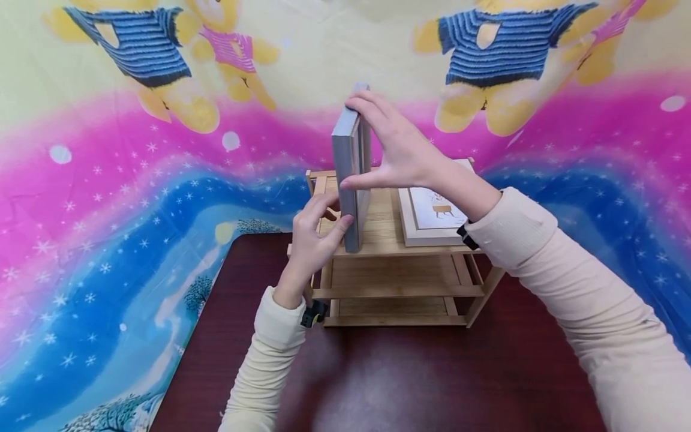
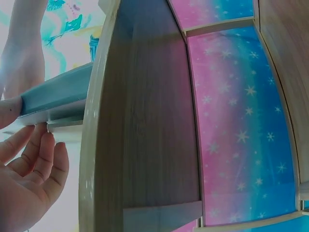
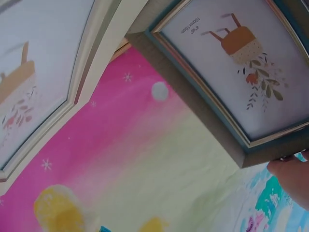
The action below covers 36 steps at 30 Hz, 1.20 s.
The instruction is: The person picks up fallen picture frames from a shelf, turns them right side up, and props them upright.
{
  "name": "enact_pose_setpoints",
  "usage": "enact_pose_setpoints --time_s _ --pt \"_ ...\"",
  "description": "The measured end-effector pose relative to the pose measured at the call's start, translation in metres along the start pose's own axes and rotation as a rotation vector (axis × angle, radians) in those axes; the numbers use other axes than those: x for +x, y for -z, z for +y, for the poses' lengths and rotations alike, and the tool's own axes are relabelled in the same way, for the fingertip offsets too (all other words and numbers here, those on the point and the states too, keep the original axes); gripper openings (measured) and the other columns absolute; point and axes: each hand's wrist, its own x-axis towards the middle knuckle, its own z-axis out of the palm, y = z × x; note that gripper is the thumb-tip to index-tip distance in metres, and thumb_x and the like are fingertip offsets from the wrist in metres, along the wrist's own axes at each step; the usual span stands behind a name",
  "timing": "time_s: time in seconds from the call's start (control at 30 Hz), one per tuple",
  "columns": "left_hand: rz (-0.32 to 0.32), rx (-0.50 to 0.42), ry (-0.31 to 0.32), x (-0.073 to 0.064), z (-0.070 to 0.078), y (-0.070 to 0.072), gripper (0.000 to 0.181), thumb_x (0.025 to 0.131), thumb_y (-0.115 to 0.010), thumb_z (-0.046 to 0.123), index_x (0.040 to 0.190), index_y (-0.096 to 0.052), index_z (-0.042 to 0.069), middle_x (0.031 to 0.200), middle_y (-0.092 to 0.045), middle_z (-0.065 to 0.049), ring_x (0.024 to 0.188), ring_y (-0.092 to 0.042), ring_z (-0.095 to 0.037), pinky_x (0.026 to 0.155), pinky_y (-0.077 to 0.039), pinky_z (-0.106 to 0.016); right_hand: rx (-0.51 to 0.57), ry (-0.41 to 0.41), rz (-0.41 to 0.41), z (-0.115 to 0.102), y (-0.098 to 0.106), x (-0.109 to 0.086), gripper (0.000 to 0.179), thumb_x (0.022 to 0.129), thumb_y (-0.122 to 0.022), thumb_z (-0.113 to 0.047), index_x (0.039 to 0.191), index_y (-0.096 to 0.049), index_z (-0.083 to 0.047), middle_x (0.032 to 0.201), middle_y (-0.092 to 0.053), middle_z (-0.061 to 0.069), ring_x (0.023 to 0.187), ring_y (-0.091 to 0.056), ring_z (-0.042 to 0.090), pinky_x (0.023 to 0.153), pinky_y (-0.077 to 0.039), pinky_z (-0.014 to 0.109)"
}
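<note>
A grey picture frame (image 1: 345, 180) stands upright, edge toward me, at the front of the top shelf (image 1: 385, 210) of a wooden rack. Whether its full weight rests there I cannot tell. My left hand (image 1: 315, 231) pinches its lower near edge, thumb on one side and fingers on the other; the left wrist view shows these fingers (image 2: 46, 154) too. Higher up, my right hand (image 1: 402, 144) grips the grey frame, fingers over the top and thumb on the near edge. In the right wrist view, the frame's face (image 3: 236, 63) shows a potted-plant print.
A white picture frame (image 1: 410, 234) with a similar print lies on the right of the top shelf. Below are two lower shelves (image 1: 399, 276). The rack stands on a dark red table (image 1: 388, 378), before a patterned cloth backdrop (image 1: 302, 72).
</note>
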Motion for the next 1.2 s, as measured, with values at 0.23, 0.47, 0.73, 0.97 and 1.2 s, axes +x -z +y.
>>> enact_pose_setpoints --time_s 0.23,0.47,0.73,0.97,1.2 --pt "0.01 0.05 -0.017 0.0 0.004 -0.009 0.032 0.079 -0.066 0.0 0.11 -0.059 -0.006 0.092 -0.06 -0.017 0.084 -0.055 -0.027 0.064 -0.049 -0.034 0.078 0.065 -0.079 0.009 0.006 0.004 0.092 0.067 -0.078 -0.03 0.137 -0.028 0.002 0.145 -0.025 0.017 0.136 -0.015 0.019 0.108 -0.019 0.036" --pt "0.015 0.023 0.017 0.003 0.004 -0.01 0.034 0.081 -0.058 -0.002 0.114 -0.057 -0.009 0.097 -0.059 -0.021 0.087 -0.056 -0.027 0.064 -0.051 -0.036 0.141 0.127 -0.08 0.018 0.008 0.005 0.091 0.065 -0.08 -0.023 0.136 -0.03 0.002 0.145 -0.025 0.016 0.134 -0.021 0.019 0.107 -0.022 0.037" --pt "-0.081 0.284 0.127 0.008 0.001 0.004 0.031 0.074 -0.061 0.0 0.105 -0.061 -0.004 0.085 -0.062 -0.015 0.077 -0.059 -0.022 0.057 -0.05 -0.03 0.131 0.122 -0.088 0.017 0.008 0.007 0.091 0.065 -0.08 -0.025 0.137 -0.03 0.001 0.145 -0.026 0.015 0.134 -0.021 0.019 0.107 -0.022 0.037" --pt "-0.057 0.337 0.111 0.008 -0.001 0.02 0.023 0.076 -0.056 -0.001 0.098 -0.064 -0.003 0.079 -0.063 -0.012 0.07 -0.06 -0.021 0.057 -0.05 -0.031 0.105 0.147 -0.118 0.016 0.012 0.012 0.092 0.065 -0.081 -0.027 0.137 -0.032 0.002 0.144 -0.027 0.017 0.133 -0.024 0.023 0.107 -0.021 0.037" --pt "-0.077 0.297 0.116 0.004 -0.004 0.023 0.025 0.079 -0.056 -0.002 0.102 -0.064 -0.004 0.082 -0.063 -0.014 0.073 -0.06 -0.021 0.061 -0.051 -0.034 0.048 0.187 -0.218 0.014 0.017 0.021 0.093 0.065 -0.081 -0.03 0.137 -0.032 0.002 0.143 -0.028 0.019 0.133 -0.023 0.027 0.107 -0.021 0.042"
